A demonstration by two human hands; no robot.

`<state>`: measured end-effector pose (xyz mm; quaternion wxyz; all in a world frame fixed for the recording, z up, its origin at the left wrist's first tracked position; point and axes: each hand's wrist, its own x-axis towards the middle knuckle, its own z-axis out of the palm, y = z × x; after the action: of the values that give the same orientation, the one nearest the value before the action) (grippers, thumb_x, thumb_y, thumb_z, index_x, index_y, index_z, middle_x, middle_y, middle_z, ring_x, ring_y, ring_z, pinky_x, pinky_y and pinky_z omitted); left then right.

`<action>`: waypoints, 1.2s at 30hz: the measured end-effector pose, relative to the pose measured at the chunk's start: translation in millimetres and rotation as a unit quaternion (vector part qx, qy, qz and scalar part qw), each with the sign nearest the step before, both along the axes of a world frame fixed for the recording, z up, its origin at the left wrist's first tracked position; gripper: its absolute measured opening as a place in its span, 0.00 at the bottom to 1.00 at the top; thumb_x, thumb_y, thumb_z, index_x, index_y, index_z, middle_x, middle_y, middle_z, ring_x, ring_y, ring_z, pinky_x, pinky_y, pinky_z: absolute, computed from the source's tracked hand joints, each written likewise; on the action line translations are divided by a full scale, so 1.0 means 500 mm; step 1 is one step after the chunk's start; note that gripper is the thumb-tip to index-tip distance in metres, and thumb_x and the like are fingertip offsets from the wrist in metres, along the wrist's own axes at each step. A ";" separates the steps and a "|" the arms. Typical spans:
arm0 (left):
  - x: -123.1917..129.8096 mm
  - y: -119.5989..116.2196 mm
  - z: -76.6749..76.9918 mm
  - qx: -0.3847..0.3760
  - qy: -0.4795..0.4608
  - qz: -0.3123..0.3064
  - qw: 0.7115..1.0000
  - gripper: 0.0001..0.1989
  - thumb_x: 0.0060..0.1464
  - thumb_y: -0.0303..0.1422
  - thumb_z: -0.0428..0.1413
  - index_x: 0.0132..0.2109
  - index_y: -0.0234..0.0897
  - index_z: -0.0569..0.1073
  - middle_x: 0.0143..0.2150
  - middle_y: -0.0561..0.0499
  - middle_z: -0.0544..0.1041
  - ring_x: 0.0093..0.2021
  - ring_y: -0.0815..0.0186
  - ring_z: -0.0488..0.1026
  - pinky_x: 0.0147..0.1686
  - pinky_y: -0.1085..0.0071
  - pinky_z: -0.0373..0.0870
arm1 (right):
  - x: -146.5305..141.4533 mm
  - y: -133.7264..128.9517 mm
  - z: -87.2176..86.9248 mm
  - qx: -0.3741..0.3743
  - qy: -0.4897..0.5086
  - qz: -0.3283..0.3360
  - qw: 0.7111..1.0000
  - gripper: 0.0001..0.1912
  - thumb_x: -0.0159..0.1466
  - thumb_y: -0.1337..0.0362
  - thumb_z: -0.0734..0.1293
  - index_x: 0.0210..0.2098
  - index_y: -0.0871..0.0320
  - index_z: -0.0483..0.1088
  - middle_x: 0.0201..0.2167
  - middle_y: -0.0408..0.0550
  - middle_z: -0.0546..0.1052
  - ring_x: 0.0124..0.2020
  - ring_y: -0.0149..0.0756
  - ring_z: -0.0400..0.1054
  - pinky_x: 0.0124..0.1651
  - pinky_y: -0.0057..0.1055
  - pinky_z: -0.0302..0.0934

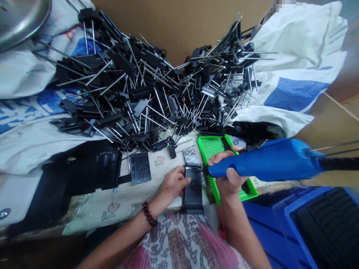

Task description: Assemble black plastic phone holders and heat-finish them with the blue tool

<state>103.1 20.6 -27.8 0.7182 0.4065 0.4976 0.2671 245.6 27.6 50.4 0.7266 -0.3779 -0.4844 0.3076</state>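
Left hand lies open on a black plastic bracket on the surface; right hand grips a blue corded tool, tip at the bracket's edge.

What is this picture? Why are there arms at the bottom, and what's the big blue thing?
This picture comes from a camera worn on a person's head, looking down, so those arms are the person's own. The left hand rests on a flat black plastic piece. The right hand grips a blue tool, its tip near that piece. Behind them lies a big heap of black plastic parts with metal rods on white woven sacking. A green holed tray sits under the right hand.
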 end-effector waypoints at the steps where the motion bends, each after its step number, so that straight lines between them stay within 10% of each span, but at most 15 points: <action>1: 0.000 0.000 0.000 0.001 -0.002 0.000 1.000 0.15 0.42 0.40 0.60 0.35 0.38 0.66 0.18 0.62 0.63 0.15 0.72 0.63 0.12 0.77 0.61 | 0.001 -0.001 0.001 0.000 -0.001 -0.001 1.000 0.19 0.57 0.58 0.67 0.47 0.51 0.62 0.26 0.39 0.72 0.23 0.36 0.67 0.29 0.37 0.63; 36: 0.000 -0.001 0.000 0.013 0.008 -0.009 1.000 0.14 0.42 0.40 0.57 0.35 0.39 0.65 0.18 0.61 0.64 0.16 0.70 0.63 0.12 0.75 0.62 | -0.001 -0.002 -0.005 0.007 -0.006 0.014 1.000 0.21 0.58 0.57 0.70 0.50 0.51 0.64 0.27 0.39 0.72 0.24 0.35 0.66 0.31 0.35 0.64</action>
<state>103.3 20.0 -28.0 0.7112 0.4225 0.4958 0.2643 245.0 26.4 47.7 0.7217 -0.3677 -0.4963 0.3124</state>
